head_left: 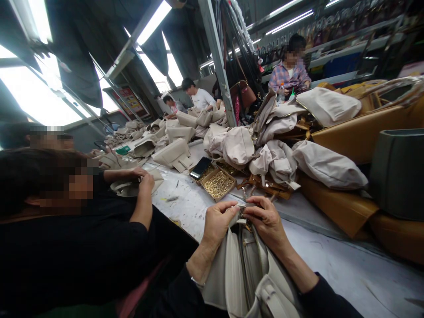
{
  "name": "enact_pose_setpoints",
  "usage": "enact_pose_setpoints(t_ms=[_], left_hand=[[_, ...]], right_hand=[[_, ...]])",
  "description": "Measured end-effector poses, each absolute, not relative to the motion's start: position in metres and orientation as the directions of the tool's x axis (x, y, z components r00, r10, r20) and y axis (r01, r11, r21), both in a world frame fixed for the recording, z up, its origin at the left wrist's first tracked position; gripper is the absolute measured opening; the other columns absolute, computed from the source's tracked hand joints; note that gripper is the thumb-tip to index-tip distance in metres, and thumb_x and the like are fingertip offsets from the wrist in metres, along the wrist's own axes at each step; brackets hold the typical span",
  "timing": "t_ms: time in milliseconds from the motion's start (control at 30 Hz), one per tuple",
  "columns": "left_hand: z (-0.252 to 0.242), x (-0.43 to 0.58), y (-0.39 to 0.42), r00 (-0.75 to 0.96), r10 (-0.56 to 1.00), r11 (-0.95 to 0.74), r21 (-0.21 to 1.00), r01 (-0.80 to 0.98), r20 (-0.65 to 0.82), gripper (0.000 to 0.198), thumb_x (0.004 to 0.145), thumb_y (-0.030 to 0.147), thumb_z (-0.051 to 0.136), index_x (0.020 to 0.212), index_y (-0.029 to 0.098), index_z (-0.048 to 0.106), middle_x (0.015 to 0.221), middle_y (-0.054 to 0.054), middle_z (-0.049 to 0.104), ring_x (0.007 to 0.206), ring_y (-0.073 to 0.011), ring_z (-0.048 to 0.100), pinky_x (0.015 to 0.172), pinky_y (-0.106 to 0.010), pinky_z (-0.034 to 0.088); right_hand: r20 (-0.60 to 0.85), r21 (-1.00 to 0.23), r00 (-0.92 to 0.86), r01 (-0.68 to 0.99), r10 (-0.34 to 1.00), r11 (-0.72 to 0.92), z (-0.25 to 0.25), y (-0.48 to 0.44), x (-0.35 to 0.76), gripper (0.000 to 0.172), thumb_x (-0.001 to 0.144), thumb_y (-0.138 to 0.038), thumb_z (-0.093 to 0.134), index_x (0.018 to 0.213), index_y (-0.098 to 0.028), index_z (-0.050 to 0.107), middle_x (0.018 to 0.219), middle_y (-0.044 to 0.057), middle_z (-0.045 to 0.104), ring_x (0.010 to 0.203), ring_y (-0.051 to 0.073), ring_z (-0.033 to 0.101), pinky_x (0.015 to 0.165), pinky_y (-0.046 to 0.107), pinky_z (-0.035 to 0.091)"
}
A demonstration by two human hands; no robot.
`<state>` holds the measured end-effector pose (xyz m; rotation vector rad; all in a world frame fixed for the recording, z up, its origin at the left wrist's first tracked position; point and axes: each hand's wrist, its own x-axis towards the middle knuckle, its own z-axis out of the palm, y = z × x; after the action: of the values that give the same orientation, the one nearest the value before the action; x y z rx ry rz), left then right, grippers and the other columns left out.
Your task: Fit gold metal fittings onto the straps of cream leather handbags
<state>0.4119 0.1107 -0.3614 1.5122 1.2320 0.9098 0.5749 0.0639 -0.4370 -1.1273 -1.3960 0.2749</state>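
A light grey handbag (235, 274) stands upright in front of me, its top open and a zipped pocket showing inside. My left hand (217, 223) pinches a narrow strap piece (241, 220) at the bag's top edge between thumb and forefinger. From the other side, my right hand (266, 221) has its fingers closed on the same piece, close to the left fingertips. Small metal parts show just below the fingers, too small to tell apart. Beyond the hands, a box of small gold-coloured fittings (217, 184) rests on the white table (185, 205), with a phone (201, 168) beside it.
At the left, a person in black (76, 251) works on a pale bag. Pale bags (175, 154) are heaped along the table. Tan bags (334, 203) and a dark grey bag (397, 172) lie at the right. A metal post (218, 62) rises behind; other people sit farther back.
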Motion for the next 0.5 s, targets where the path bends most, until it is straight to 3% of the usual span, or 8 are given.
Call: enact_pose_setpoints(t_ms=[500], left_hand=[[-0.3573,0.4114,0.1061,0.210,0.978,-0.049,0.965,0.259,-0.007,0.025,0.075,0.032,0.078,0.093,0.015,0.083,0.093,-0.008,0.082,0.091,-0.0246,0.075,0.087,-0.032,0.058]], right_hand=[[0.696,-0.646,0.181,0.579,0.695,0.496,-0.4347,0.0617,0.5735,0.018,0.094,-0.019,0.065,0.094,-0.031,0.078,0.113,0.005,0.065,0.101,0.025,0.059,0.086,0.042,0.048]])
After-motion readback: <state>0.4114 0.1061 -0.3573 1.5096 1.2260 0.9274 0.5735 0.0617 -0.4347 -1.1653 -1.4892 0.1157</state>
